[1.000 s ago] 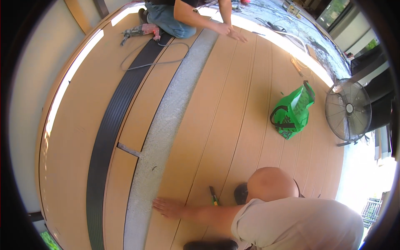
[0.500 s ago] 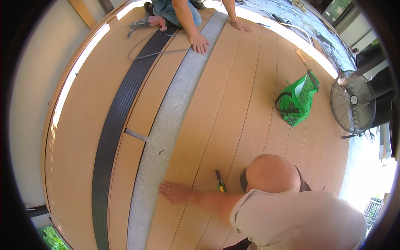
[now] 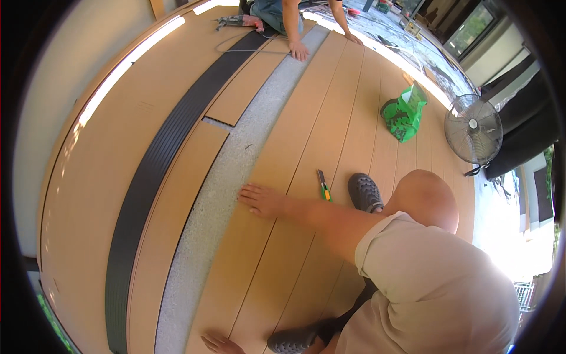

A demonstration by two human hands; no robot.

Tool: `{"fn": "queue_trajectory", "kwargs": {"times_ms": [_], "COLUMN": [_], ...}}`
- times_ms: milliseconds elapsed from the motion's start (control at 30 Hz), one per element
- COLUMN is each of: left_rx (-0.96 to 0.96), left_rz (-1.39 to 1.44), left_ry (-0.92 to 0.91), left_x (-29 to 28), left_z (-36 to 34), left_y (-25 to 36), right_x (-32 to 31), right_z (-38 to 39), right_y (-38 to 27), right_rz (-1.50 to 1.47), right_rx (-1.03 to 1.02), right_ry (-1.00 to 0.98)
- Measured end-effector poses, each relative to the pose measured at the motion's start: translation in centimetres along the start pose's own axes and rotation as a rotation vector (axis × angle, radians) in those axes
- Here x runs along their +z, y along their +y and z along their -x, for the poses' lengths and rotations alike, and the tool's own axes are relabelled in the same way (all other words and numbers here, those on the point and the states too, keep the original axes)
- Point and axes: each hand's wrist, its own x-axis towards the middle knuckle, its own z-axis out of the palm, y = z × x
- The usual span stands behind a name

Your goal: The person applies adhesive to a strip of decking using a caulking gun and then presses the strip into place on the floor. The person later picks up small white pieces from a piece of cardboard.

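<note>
The hand [image 3: 262, 200] in plain sight belongs to a crouching person in a beige shirt [image 3: 436, 289]. It is released, with the fingers spread and the palm flat on the floor. It grasps nothing. The wearer's own two hands do not show in this view.

The flat hand rests on the tan deck board [image 3: 253, 259], at the board's left edge. Its fingertips reach the line where that board meets the grey gritty strip [image 3: 206, 236] running alongside. The board passes under the palm and runs on both ways, up toward the far end and down toward the lower edge.

A small yellow-and-green knife [image 3: 322, 186] lies on the boards just right of the forearm, near the wrist but not touching it. A grey clog [image 3: 365, 192] stands just beyond it. At the lower edge lies a second grey clog [image 3: 295, 340]. Beside it is what looks like another bare hand [image 3: 221, 343]; whose it is cannot be told.

Left of the grey strip runs a black ribbed strip [image 3: 147, 194]. At the far end a second person leans one hand [image 3: 299, 51] on the floor. A green bag [image 3: 405, 115] and a standing fan [image 3: 473, 130] are well apart to the right.
</note>
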Motion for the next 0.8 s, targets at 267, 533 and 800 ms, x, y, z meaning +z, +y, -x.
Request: {"fn": "queue_trajectory", "kwargs": {"times_ms": [267,533,800], "left_rx": [-0.038,-0.154,-0.208], "left_rz": [-0.005,0.072,0.15], "left_ry": [0.194,0.246,0.201], "left_x": [5.1,4.7,4.7], "left_z": [-2.5,-1.3,-2.7], "left_y": [-9.0,-12.1,-11.0], "right_x": [1.2,6.6,11.2], "right_z": [5.4,2.9,-6.9], "right_y": [-14.5,-31.1,-40.8], "right_rz": [0.087,-0.172,-0.295], "right_rx": [0.245,0.031,-0.148], "right_ry": [-0.043,-0.197,-0.096]}}
